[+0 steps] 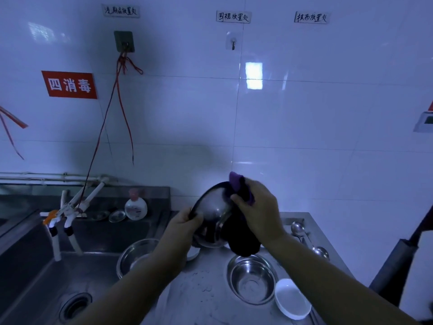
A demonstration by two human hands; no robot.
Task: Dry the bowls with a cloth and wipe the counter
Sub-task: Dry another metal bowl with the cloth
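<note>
A steel bowl [214, 208] is held up and tilted above the counter [206, 285]. My left hand [185, 222] grips its lower left rim. A purple cloth [242, 191] is pressed over the bowl's upper right rim by my right hand [260, 207], and its dark end hangs down below. Another steel bowl [251, 279] rests on the wet counter below, with a white bowl [291, 299] beside it at the right. A further steel bowl [136, 256] sits at the sink's right side, partly hidden by my left forearm.
The steel sink [58, 277] with its drain lies at the left, under white taps [70, 221]. A soap bottle [136, 206] and small dishes stand on the back ledge. Ladles [307, 240] lie at the counter's right. A dark object [398, 266] leans at the far right.
</note>
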